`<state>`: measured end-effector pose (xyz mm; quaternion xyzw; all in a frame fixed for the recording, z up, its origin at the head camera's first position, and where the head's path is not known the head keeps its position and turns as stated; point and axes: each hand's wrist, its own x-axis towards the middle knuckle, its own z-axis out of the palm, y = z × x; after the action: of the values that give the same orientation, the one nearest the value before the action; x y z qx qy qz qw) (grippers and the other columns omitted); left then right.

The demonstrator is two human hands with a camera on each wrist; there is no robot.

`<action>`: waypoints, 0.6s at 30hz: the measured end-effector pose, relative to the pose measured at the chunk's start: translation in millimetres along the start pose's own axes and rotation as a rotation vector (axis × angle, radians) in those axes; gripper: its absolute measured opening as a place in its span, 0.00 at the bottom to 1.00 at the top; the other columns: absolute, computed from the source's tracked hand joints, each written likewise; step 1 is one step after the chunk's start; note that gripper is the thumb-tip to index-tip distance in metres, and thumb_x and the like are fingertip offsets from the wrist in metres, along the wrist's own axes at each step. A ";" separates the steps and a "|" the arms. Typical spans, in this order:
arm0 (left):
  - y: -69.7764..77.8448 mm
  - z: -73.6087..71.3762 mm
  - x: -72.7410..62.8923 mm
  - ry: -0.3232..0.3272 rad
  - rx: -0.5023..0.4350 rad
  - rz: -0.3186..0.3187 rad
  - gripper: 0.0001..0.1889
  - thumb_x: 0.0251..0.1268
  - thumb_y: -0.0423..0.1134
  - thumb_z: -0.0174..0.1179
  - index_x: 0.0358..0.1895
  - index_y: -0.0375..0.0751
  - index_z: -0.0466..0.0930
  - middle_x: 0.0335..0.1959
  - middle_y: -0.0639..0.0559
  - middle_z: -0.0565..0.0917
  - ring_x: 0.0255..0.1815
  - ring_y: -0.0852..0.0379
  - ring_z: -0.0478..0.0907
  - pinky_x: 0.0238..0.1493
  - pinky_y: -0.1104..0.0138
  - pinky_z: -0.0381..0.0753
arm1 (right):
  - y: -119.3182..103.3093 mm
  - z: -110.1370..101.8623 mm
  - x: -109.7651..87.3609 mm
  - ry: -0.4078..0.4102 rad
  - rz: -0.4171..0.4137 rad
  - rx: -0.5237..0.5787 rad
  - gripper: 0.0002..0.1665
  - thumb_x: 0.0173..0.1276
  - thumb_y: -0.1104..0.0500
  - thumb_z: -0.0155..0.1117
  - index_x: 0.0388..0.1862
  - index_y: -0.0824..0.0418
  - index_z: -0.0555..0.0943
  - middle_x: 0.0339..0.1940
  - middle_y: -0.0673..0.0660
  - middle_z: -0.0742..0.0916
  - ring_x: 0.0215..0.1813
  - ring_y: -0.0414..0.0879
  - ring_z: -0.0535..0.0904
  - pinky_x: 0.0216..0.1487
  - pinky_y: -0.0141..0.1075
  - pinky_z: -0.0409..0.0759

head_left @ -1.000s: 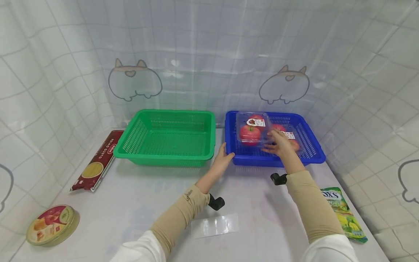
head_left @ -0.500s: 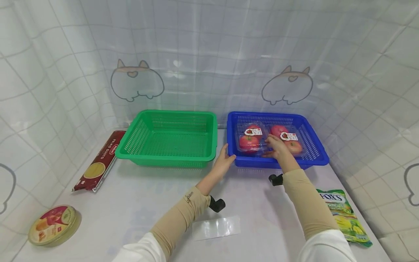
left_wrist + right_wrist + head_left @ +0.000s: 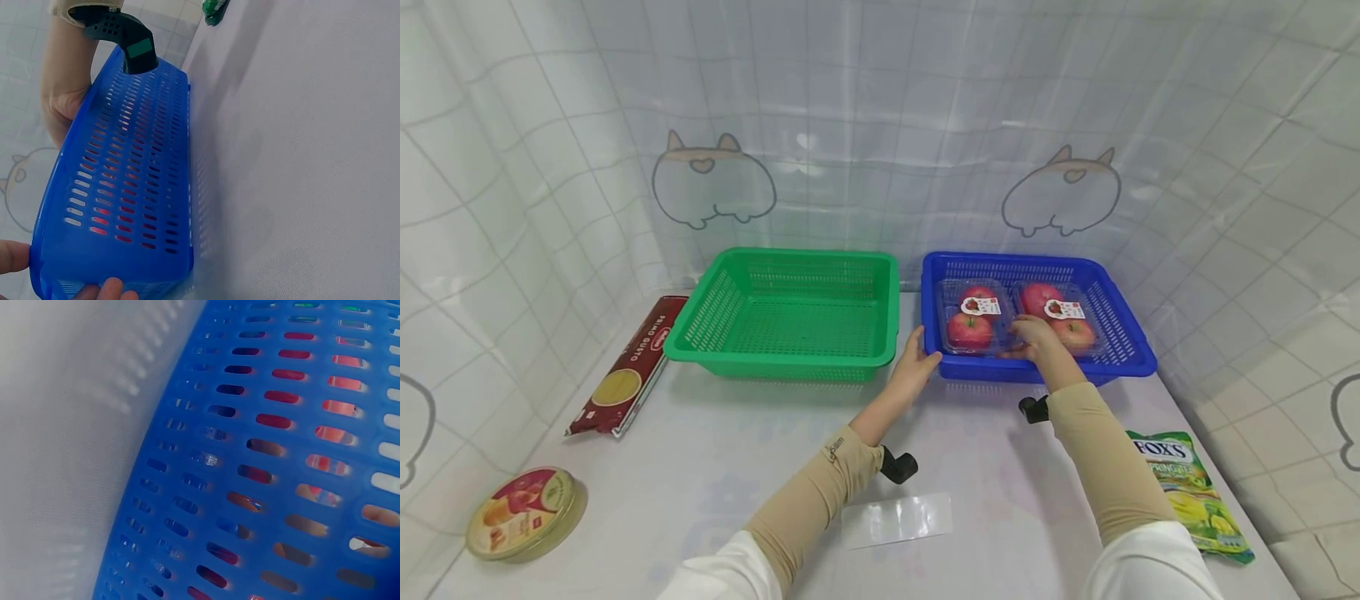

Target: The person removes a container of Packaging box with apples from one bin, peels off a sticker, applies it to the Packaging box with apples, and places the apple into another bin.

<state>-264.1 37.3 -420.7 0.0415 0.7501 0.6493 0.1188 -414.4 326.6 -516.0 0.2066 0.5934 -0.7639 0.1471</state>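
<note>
The left hand grips the front left corner of the blue basket; its thumb is on the rim and its fingertips lie against the end wall. Inside the basket, two clear plastic packs of red apples lie side by side, each with a white label. The right hand reaches over the front rim and holds the near right edge of the left apple pack. Its forearm passes in front of the right apple pack. Through the slots in the right wrist view, parts of apples and fingers show.
A green basket stands left of the blue one. At the left are a dark red packet and a round tin. A green FOX'S bag lies at the right. A clear plastic strip lies in front.
The left apple pack, tilted up in the right hand one second ago, has come down and lies flat in the blue basket. The left hand keeps its place at the basket corner.
</note>
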 end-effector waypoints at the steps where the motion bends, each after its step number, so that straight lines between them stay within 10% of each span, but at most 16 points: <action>1: 0.1 0.3 -0.1 -0.001 0.002 0.003 0.33 0.69 0.37 0.48 0.73 0.43 0.45 0.60 0.32 0.68 0.57 0.43 0.71 0.52 0.53 0.73 | 4.6 -10.7 15.2 -0.016 -0.012 0.003 0.45 0.60 0.73 0.46 0.74 0.51 0.48 0.71 0.64 0.52 0.66 0.71 0.52 0.46 0.62 0.72; 6: 0.1 1.1 -0.2 0.001 0.014 0.006 0.33 0.69 0.37 0.48 0.73 0.43 0.45 0.58 0.33 0.70 0.55 0.44 0.72 0.50 0.54 0.74 | 14.6 -38.0 58.1 -0.018 -0.057 -0.153 0.23 0.56 0.64 0.58 0.52 0.59 0.69 0.48 0.57 0.69 0.48 0.63 0.71 0.39 0.63 0.74; 14: -1.9 -2.0 5.0 -0.005 0.012 0.000 0.33 0.69 0.38 0.47 0.73 0.43 0.43 0.63 0.31 0.65 0.61 0.42 0.69 0.56 0.52 0.71 | -41.1 77.3 -137.8 0.038 -0.096 -0.490 0.45 0.66 0.57 0.47 0.75 0.57 0.36 0.75 0.62 0.42 0.73 0.64 0.37 0.62 0.64 0.53; 18: -0.9 -4.6 5.6 -0.017 0.010 -0.006 0.34 0.69 0.41 0.47 0.74 0.44 0.41 0.67 0.31 0.61 0.64 0.42 0.65 0.60 0.52 0.68 | -48.8 97.5 -178.9 0.034 -0.197 -0.582 0.40 0.70 0.58 0.41 0.74 0.62 0.35 0.74 0.65 0.43 0.73 0.63 0.38 0.67 0.60 0.48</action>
<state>-270.5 34.0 -421.6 0.0453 0.7525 0.6447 0.1271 -295.2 240.9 -366.5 0.1101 0.8068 -0.5689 0.1156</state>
